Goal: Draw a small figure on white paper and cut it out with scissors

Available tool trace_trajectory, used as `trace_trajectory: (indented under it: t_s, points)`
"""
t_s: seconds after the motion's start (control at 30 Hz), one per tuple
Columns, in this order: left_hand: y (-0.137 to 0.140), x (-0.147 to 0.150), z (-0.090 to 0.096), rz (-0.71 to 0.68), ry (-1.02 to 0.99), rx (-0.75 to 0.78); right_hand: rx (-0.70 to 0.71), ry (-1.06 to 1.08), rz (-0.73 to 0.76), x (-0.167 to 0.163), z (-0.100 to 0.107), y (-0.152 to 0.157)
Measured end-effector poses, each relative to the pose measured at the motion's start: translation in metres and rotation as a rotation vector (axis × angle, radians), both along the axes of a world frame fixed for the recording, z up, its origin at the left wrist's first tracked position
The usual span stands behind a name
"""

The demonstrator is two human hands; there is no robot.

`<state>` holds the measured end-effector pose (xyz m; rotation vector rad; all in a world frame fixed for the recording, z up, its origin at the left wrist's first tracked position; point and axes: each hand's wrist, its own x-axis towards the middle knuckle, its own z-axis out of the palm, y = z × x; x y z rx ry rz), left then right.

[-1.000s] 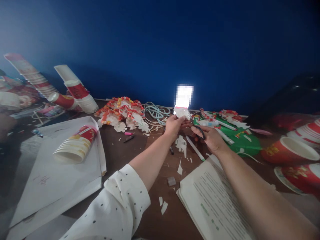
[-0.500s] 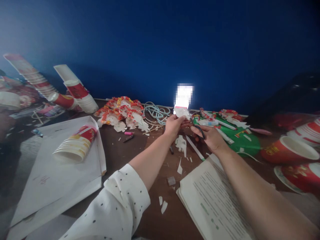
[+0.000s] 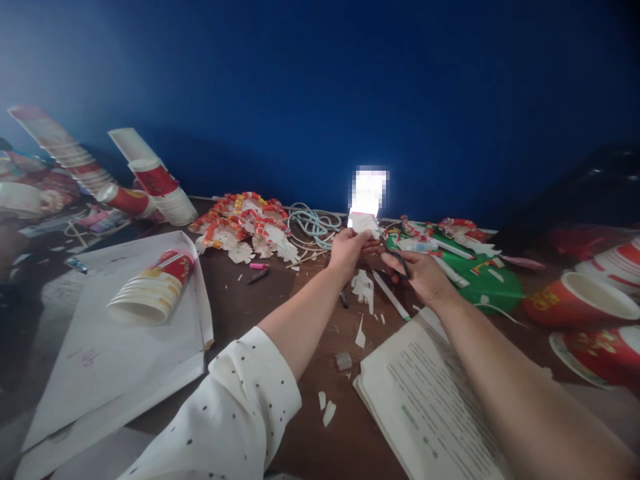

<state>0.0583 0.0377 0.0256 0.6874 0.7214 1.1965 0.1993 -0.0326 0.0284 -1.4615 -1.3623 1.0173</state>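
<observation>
My left hand (image 3: pixel 349 250) pinches a white paper piece (image 3: pixel 364 224) with a reddish upper edge, held above the table. Black-handled scissors (image 3: pixel 398 261) are gripped in my right hand (image 3: pixel 423 275), their blades pointing up and left at the paper's right side. How far the blades are apart I cannot tell. Behind the paper stands a bright, pixelated screen (image 3: pixel 370 190). Below my hands lie a white paper cut-out (image 3: pixel 363 291), a white pen (image 3: pixel 391 296) with a green end, and several small paper scraps (image 3: pixel 360 333).
Red-and-white paper cut-outs (image 3: pixel 250 227) are heaped beside a pale blue cord (image 3: pixel 315 223). Stacked paper cups (image 3: pixel 155 290) lie on a white box (image 3: pixel 125 373) at left. A printed booklet (image 3: pixel 425 393) is at front right, near a green sheet (image 3: pixel 500 290) and red cups (image 3: pixel 560 300).
Almost nothing differs. Both hands keep their hold on the paper and the scissors, and the whole view has shifted very slightly.
</observation>
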Motion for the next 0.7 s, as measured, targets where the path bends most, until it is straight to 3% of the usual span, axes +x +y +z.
trace_trajectory:
  t_s: [0.23,0.7]
  points:
    - [0.0000,-0.0003,0.0010,-0.005,-0.006,-0.011,-0.012,-0.007,-0.012,-0.0025,0.0022,-0.0005]
    - [0.0032,-0.0066,0.0055,0.122,-0.058,-0.044,-0.081,0.013,-0.026,-0.0054,0.0023,-0.0004]
